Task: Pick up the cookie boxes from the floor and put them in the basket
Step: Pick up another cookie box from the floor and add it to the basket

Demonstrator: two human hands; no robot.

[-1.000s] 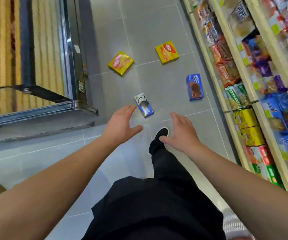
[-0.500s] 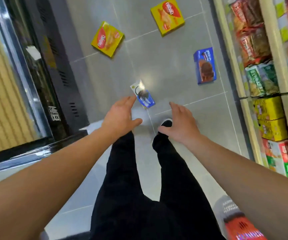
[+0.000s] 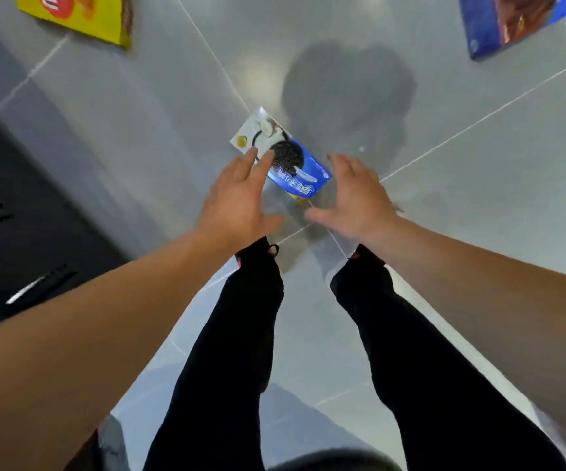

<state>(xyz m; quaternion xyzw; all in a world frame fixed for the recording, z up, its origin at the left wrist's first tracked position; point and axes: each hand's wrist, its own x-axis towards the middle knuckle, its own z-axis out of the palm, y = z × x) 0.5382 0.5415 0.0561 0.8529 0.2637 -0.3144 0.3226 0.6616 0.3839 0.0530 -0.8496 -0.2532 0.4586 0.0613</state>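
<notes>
Both hands, left point(image 3: 237, 195) and right point(image 3: 354, 193), reach with fingers spread and holding nothing toward a blue cookie box point(image 3: 283, 158) (flat on the grey floor point(image 3: 478, 185)) lying between them.

Box point(image 3: 283, 158) between my hands: blue and white, black cookie print, white lettering, yellow bit at the near end. Top-left box point(image 3: 80, 15): yellow with a red logo. Top-right box point(image 3: 509, 22): dark blue, brown cookie picture. Floor point(image 3: 444, 198): glossy grey tiles, pale grout lines. My trousers point(image 3: 240, 334): black.
</notes>
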